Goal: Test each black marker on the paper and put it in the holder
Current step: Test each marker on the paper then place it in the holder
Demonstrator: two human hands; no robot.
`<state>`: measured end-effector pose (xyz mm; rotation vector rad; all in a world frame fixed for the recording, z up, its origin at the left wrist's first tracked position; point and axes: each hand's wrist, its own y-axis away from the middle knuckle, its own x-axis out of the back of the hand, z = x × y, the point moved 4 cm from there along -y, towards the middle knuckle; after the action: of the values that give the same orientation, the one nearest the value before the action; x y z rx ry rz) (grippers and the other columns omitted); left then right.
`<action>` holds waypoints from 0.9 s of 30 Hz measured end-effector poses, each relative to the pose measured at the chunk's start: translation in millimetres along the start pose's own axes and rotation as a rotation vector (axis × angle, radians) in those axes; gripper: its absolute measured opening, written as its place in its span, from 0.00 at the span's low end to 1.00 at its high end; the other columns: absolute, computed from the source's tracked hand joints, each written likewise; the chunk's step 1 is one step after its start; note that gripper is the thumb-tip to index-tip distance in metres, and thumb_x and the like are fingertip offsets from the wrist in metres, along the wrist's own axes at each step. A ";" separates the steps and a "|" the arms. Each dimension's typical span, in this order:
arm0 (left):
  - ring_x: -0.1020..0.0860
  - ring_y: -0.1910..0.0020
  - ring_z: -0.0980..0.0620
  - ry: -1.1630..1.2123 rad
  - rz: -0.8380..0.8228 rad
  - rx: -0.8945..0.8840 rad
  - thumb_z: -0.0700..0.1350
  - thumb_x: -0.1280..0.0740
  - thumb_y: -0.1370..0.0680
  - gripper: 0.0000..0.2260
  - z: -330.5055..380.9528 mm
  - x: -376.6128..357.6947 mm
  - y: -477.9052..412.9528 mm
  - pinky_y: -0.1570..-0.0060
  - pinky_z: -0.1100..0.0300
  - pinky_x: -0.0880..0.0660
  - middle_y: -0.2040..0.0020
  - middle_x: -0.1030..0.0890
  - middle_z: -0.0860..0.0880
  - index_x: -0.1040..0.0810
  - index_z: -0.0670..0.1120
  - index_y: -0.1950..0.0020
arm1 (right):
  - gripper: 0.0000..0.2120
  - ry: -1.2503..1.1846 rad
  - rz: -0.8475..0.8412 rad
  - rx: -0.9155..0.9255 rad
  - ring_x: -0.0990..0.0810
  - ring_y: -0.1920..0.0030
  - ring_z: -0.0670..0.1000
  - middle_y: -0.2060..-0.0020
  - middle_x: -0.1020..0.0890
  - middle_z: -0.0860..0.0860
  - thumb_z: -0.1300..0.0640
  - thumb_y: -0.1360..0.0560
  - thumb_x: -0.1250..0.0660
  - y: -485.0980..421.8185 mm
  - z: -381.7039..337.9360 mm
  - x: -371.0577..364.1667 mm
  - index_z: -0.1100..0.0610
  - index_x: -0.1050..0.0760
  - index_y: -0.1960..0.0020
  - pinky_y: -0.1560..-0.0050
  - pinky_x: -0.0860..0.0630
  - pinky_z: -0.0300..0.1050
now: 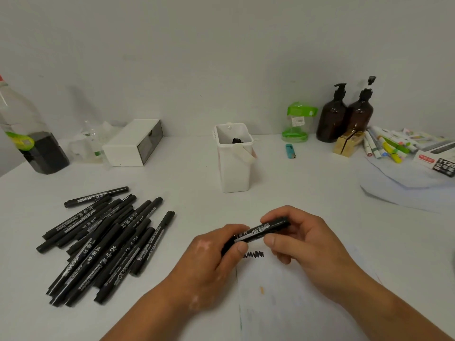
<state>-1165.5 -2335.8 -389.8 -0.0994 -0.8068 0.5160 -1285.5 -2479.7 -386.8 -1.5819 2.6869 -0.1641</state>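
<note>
Both hands hold one black marker (256, 232) level above the white paper (290, 299). My left hand (216, 262) grips its left end, my right hand (300, 237) pinches its right end. A black zigzag scribble (254, 254) marks the paper just below the marker. The white holder (235, 158) stands upright behind, with a dark marker end visible inside. A pile of several black markers (103, 242) lies on the table to the left.
Back left: a large bottle (27, 134) and a white box (134, 142). Back right: a green container (298, 121), a blue lighter (290, 150), two brown pump bottles (344, 114), coloured markers (386, 146) and a marker carton (440, 163) on paper.
</note>
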 end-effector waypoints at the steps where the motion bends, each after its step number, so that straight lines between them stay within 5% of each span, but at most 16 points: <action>1: 0.25 0.59 0.61 0.005 -0.004 -0.010 0.54 0.41 0.19 0.14 1.9 -1.0 0.0 0.59 0.71 0.33 0.60 0.23 0.61 0.22 0.52 0.38 | 0.09 -0.020 -0.009 -0.004 0.23 0.67 0.48 0.67 0.19 0.48 0.58 0.32 0.25 0.2 0.4 -1.6 0.50 0.16 0.52 0.67 0.26 0.41; 8: 0.28 0.69 0.62 -0.019 0.016 -0.102 0.54 0.42 0.17 0.13 13.5 -8.2 2.6 0.66 0.72 0.37 0.67 0.26 0.65 0.22 0.48 0.49 | 0.14 -0.025 -0.036 -0.045 0.29 0.71 0.51 0.72 0.25 0.55 0.45 0.34 0.23 3.0 3.2 -19.2 0.53 0.21 0.56 0.72 0.31 0.42; 19: 0.32 0.74 0.58 -0.041 0.056 -0.154 0.60 0.42 0.17 0.12 18.3 -14.6 4.3 0.70 0.71 0.41 0.71 0.32 0.62 0.25 0.55 0.48 | 0.12 0.005 -0.032 0.034 0.32 0.73 0.48 0.74 0.28 0.51 0.46 0.30 0.28 8.3 2.5 -23.0 0.52 0.27 0.61 0.71 0.34 0.39; 27: 0.29 0.67 0.59 -0.157 0.067 0.039 0.75 0.36 0.34 0.27 -11.7 -10.8 0.6 0.67 0.69 0.37 0.71 0.32 0.55 0.29 0.61 0.42 | 0.08 -0.113 0.262 0.054 0.28 0.75 0.53 0.76 0.26 0.54 0.52 0.32 0.31 0.8 -5.7 9.7 0.54 0.16 0.58 0.77 0.33 0.42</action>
<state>-1163.7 -2339.2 -405.2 -0.0504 -0.9486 0.6076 -1291.3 -2487.3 -380.9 -1.1730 2.7408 -0.1367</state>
